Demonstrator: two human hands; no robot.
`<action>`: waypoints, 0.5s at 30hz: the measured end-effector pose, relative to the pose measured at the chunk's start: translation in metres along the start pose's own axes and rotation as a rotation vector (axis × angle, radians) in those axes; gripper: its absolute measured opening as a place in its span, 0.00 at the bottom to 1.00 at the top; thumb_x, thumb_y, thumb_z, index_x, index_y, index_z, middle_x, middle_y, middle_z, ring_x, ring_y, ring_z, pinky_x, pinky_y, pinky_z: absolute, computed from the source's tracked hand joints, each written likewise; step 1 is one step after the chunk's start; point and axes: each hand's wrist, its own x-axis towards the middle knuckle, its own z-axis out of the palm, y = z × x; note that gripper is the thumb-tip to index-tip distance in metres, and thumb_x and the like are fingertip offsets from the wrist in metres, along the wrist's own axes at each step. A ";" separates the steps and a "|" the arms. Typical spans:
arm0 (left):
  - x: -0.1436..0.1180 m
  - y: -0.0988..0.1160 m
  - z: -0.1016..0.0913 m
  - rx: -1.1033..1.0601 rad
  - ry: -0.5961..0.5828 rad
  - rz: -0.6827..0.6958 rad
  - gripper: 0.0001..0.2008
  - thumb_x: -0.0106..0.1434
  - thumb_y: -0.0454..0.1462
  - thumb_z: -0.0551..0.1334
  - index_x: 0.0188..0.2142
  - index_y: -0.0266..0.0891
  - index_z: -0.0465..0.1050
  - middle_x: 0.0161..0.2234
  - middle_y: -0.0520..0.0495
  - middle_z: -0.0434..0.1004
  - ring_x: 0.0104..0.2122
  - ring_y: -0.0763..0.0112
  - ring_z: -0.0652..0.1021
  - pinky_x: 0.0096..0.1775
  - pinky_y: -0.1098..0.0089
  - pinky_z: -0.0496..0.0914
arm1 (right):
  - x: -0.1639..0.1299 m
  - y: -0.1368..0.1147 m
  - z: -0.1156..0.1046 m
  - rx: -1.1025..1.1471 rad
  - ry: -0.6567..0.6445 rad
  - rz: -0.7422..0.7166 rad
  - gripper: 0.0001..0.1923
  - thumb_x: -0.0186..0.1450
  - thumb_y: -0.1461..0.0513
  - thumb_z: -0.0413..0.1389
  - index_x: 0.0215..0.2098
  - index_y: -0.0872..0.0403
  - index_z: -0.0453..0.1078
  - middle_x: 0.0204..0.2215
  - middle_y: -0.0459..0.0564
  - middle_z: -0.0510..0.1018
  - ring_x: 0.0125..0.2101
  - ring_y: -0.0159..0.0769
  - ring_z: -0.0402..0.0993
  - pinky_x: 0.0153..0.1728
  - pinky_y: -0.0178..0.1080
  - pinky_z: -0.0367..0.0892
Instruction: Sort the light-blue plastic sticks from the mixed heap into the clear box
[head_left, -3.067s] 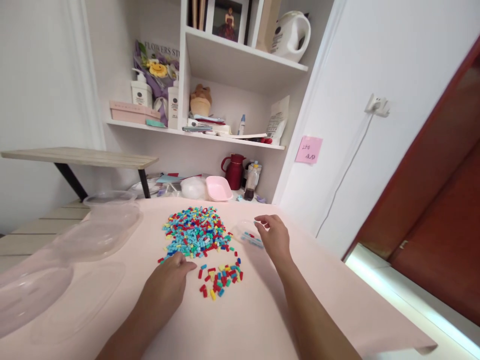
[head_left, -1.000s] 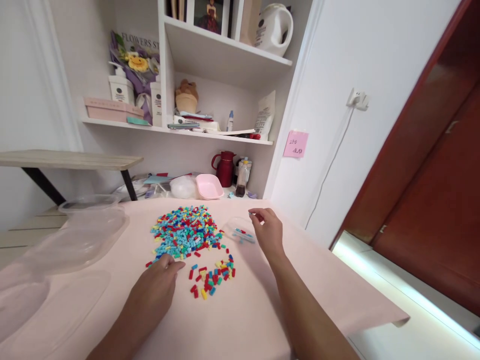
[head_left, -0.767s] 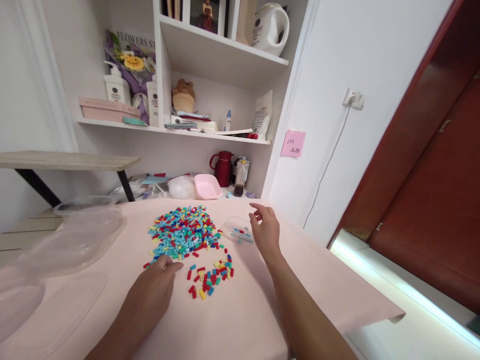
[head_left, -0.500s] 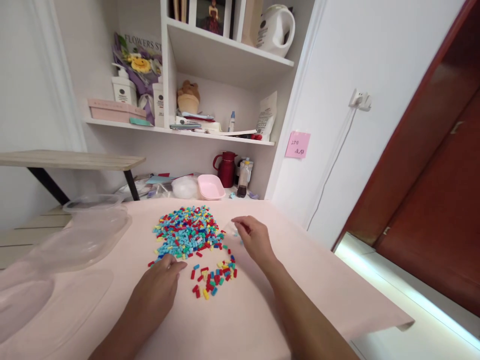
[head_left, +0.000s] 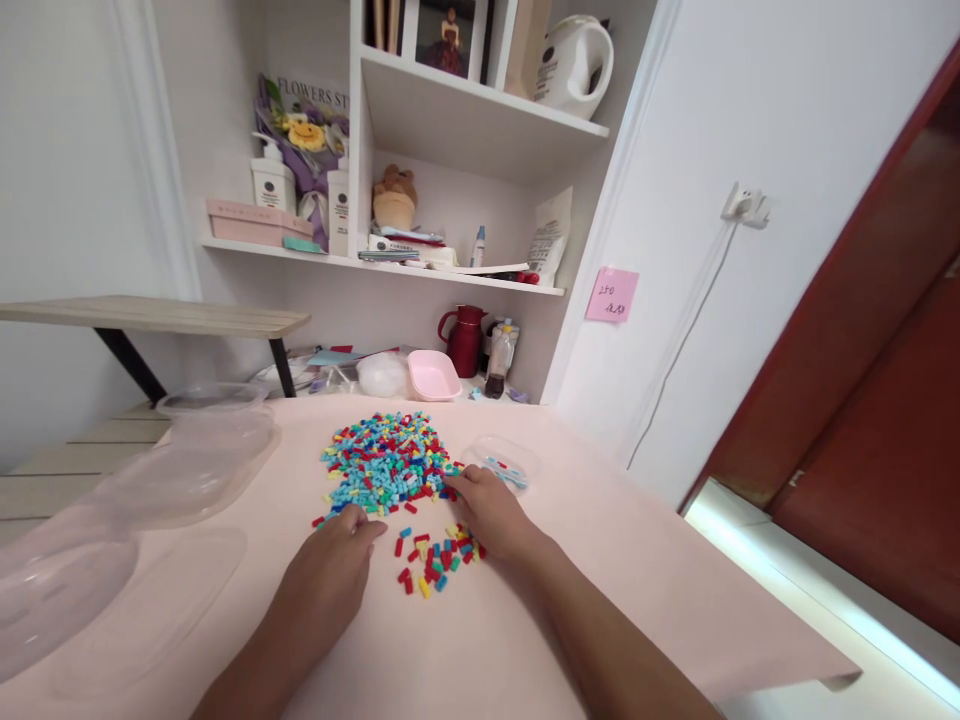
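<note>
A big pile of small coloured bricks [head_left: 382,462], blue, red, yellow and green, lies on the pink table [head_left: 525,620]. A smaller cluster of bricks [head_left: 431,560] lies nearer to me. My left hand [head_left: 330,570] rests flat on the table, its fingertips at the near edge of the big pile. My right hand [head_left: 487,510] lies between the pile and the small cluster, fingertips touching bricks at the pile's right edge. Whether it pinches one I cannot tell. A small clear dish [head_left: 501,466] with a few blue and red bricks sits just beyond my right hand.
Clear plastic containers [head_left: 202,450] and lids [head_left: 142,610] lie on the table's left side. Behind the table are a pink tub [head_left: 435,376], a red jug [head_left: 466,340] and white shelves [head_left: 450,270] full of items. The table edge falls off at right.
My right hand has come back from over the small dish, moving left and down to the right edge of the pile. My left hand has stayed in place.
</note>
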 end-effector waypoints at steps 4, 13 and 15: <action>0.000 0.000 0.000 0.016 -0.006 0.003 0.20 0.66 0.32 0.46 0.46 0.45 0.74 0.42 0.46 0.72 0.41 0.70 0.75 0.42 0.72 0.66 | 0.000 0.003 0.000 0.139 -0.004 -0.013 0.20 0.60 0.71 0.50 0.46 0.49 0.73 0.39 0.50 0.74 0.40 0.38 0.69 0.42 0.37 0.63; 0.000 0.000 -0.001 0.012 -0.011 0.001 0.18 0.66 0.33 0.47 0.46 0.44 0.74 0.42 0.46 0.72 0.41 0.69 0.75 0.42 0.72 0.66 | 0.001 0.009 0.002 0.235 0.006 0.051 0.19 0.60 0.71 0.48 0.39 0.49 0.76 0.37 0.48 0.75 0.40 0.36 0.71 0.40 0.35 0.64; 0.000 0.000 -0.001 0.010 -0.014 -0.001 0.19 0.66 0.32 0.46 0.46 0.44 0.74 0.42 0.46 0.72 0.41 0.69 0.74 0.42 0.72 0.65 | 0.001 0.009 0.001 0.278 -0.049 0.044 0.19 0.59 0.72 0.48 0.36 0.49 0.76 0.35 0.47 0.75 0.40 0.35 0.71 0.41 0.34 0.63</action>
